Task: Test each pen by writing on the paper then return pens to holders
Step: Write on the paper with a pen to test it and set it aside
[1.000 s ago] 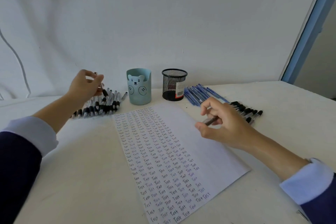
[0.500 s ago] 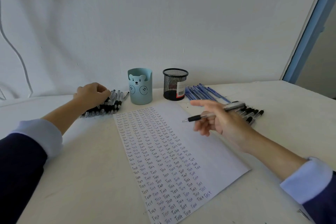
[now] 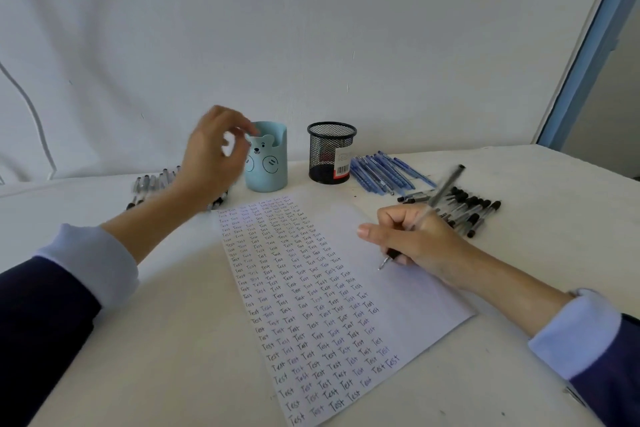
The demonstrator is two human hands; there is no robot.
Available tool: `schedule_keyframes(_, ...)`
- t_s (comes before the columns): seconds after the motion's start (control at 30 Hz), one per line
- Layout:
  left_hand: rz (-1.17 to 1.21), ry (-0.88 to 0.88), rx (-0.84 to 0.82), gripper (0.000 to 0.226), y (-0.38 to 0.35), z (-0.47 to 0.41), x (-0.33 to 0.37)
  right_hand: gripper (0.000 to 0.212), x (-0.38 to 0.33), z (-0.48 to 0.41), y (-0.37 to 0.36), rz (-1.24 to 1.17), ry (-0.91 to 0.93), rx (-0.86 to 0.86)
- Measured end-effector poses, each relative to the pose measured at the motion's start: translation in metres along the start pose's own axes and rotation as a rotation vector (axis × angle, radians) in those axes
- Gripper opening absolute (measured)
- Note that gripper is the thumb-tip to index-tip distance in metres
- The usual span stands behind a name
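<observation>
Swung down since earlier, the pen (image 3: 444,188) is pinched in the right hand (image 3: 419,239), tip at the paper (image 3: 415,305). The left hand (image 3: 207,163) is blurred, hold unclear. Probably light, stiff, slick: hold its black grip.

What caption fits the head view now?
Right hand holds a pen tip-down over the paper; left hand hovers by the bear cup.

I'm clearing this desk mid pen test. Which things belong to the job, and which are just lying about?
In the job: pen in the right hand, paper, bear cup, mesh cup, black pens left, blue pens, black pens right.
Just there: wall cable, blue door frame.
</observation>
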State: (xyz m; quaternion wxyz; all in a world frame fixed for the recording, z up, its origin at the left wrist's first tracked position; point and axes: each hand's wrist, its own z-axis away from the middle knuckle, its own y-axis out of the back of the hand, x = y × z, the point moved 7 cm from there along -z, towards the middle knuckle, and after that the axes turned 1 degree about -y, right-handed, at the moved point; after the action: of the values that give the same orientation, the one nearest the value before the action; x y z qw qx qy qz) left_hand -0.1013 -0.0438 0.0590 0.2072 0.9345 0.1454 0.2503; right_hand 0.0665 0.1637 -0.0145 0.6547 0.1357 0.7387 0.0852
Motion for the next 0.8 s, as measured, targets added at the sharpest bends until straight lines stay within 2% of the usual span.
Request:
schedule_keyframes(0.07, 0.086, -0.092, -0.239, 0.019, -0.031, 0.014, 0.029, 0.045, 0.000, 0.001, 0.002, 0.035, 0.009, 0.026)
schedule_keyframes(0.13, 0.080, -0.077, -0.578, 0.019, -0.068, 0.039, 0.042, 0.048, 0.001, 0.003, 0.001, 0.081, 0.005, 0.030)
schedule_keyframes(0.17, 0.056, -0.053, -0.724, 0.030, -0.084, 0.053, 0.042, 0.048, 0.001, 0.005, -0.002, 0.099, 0.004, 0.017)
schedule_keyframes(0.23, 0.019, 0.016, -0.890, 0.053, -0.102, 0.071, 0.033, 0.049, 0.001, 0.008, -0.007, 0.116, -0.001, -0.008)
schedule_keyframes(0.33, -0.080, 0.010, -0.939, 0.072, -0.109, 0.078, 0.022, 0.051, -0.002, 0.013, -0.016, 0.137, -0.010, -0.037)
schedule_keyframes(0.47, -0.120, -0.006, -0.915, 0.080, -0.110, 0.080, 0.019, 0.051, 0.004, 0.022, -0.023, 0.139, -0.021, -0.025)
schedule_keyframes(0.8, -0.111, 0.019, -0.914, 0.081, -0.110, 0.080, 0.019, 0.045, 0.006, 0.027, -0.027, 0.125, -0.020, -0.031)
